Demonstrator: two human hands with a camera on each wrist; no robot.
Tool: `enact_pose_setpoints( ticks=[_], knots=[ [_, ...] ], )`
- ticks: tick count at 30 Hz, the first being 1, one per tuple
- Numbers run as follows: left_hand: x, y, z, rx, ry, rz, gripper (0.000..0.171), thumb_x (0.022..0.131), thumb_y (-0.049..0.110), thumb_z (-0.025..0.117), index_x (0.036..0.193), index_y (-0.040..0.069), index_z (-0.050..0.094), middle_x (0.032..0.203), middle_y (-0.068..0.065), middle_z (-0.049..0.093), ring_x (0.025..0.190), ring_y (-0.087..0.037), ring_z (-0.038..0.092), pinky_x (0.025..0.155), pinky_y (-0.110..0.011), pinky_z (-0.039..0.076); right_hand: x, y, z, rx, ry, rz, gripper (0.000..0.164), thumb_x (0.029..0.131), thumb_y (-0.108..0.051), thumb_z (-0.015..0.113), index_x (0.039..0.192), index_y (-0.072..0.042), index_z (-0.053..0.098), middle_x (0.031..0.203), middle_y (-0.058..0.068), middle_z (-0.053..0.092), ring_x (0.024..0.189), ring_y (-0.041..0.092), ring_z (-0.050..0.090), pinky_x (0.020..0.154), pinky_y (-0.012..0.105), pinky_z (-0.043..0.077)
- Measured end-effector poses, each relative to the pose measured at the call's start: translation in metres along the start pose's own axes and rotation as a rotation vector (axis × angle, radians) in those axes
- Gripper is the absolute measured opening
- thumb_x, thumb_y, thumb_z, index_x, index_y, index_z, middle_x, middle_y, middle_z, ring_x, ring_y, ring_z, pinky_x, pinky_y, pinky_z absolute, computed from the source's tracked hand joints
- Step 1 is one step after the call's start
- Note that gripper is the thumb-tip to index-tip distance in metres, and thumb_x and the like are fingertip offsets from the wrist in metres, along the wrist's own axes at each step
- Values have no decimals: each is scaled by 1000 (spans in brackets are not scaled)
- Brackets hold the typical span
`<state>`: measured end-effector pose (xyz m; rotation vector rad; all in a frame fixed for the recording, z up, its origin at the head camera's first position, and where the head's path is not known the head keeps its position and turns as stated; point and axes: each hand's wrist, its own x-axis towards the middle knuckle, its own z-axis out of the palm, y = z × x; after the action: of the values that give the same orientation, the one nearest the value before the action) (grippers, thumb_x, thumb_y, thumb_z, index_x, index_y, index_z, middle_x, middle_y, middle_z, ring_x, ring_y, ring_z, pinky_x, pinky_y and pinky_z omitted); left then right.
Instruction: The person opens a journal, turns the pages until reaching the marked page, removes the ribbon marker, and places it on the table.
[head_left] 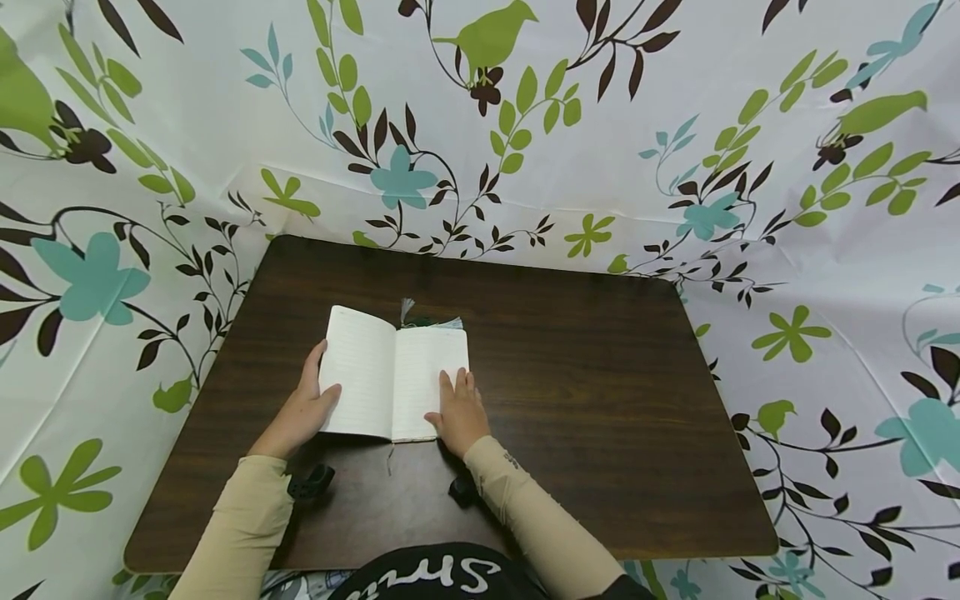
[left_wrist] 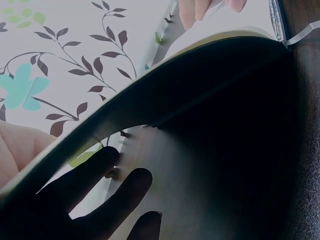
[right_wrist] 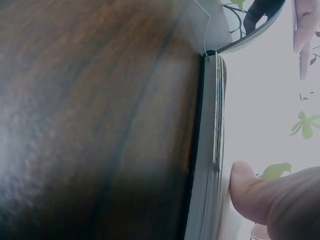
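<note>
An open notebook (head_left: 362, 375) with lined, unwritten pages lies on the brown table. My left hand (head_left: 300, 410) grips its left side, thumb over the page and the other fingers behind the dark cover (left_wrist: 225, 115). That side is lifted and bowed, as the left wrist view shows, with the fingers (left_wrist: 127, 192) spread below it. On the right page my right hand (head_left: 461, 417) rests with fingers extended. Its thumb (right_wrist: 247, 192) lies by the page edges (right_wrist: 207, 150) in the right wrist view. A thin ribbon (head_left: 390, 461) hangs from the notebook's lower edge.
A grey-green tassel (head_left: 407, 308) and blue-green pieces (head_left: 450, 323) stick out past the notebook's top edge. The dark wood table (head_left: 585, 400) extends to the right. Behind and beside it hangs a white cloth (head_left: 615, 167) printed with leaves, flowers and birds.
</note>
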<state>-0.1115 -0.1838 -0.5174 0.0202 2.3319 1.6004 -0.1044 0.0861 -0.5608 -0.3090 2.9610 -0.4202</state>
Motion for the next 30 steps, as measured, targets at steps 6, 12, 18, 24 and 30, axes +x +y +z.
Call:
enact_pose_setpoints(
  ticks=[6,12,18,24,30],
  knots=[
    [-1,-1,-1,14,2,10,78,107,13,41,163,21,-13,168,-23,-5,150,-46,10,114,-68,14,-1,-1,1,-35,13,-31,71,97,-36,69,153,-3,42,154,32,37,144,46,35,110,55,40],
    [0,-1,-1,42,11,3,77,107,14,41,163,22,-11,168,-24,0,149,-47,14,113,-68,16,-2,-1,4,-98,93,-103,65,94,-32,74,148,-4,49,149,23,50,138,38,48,106,50,45],
    [0,-2,0,48,17,6,77,107,14,41,163,21,-11,168,-24,0,150,-46,12,114,-67,15,-4,1,5,-103,228,-159,59,87,-27,81,138,-7,58,149,20,50,139,37,47,101,49,50],
    [-1,-3,1,52,18,-1,76,107,15,41,163,21,-11,167,-25,1,150,-47,12,114,-68,16,-3,7,7,66,436,-180,38,86,-8,81,122,-10,68,148,14,51,121,30,61,70,38,59],
    [-1,-3,0,53,14,-7,76,107,16,40,163,23,-12,167,-25,-1,150,-48,12,114,-68,16,0,12,7,396,471,-119,32,88,9,71,115,-7,69,149,16,47,120,32,60,70,33,57]
  ],
)
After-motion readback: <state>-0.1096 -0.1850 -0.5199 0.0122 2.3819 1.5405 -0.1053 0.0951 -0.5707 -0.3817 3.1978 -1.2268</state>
